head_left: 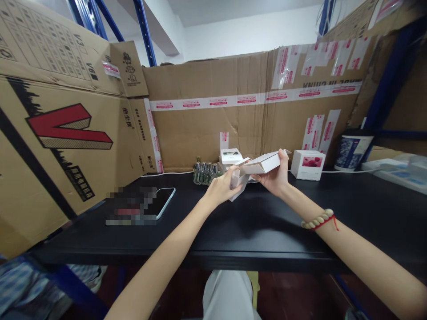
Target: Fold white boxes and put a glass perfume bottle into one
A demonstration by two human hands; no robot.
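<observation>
Over the middle of the black tabletop, my right hand (278, 175) grips a white cardboard box (262, 163), tilted, with its thumb at the far right corner. My left hand (222, 186) is closed round a second white cardboard piece (240, 189), lower and just left of it. The two pieces meet or overlap, and I cannot tell whether they are joined. Behind my left hand stand several small glass bottles (204, 172) with shiny caps. A white box with a picture on top (231, 155) sits just behind my hands.
Right of my hands stands a white box with a pink picture (307, 165). Farther right are a blue patterned cup (352, 151) and a clear plastic container (400, 171). A phone (163, 202) lies on the black table (263, 231) at left. Cardboard panels (207, 124) wall the back and sides.
</observation>
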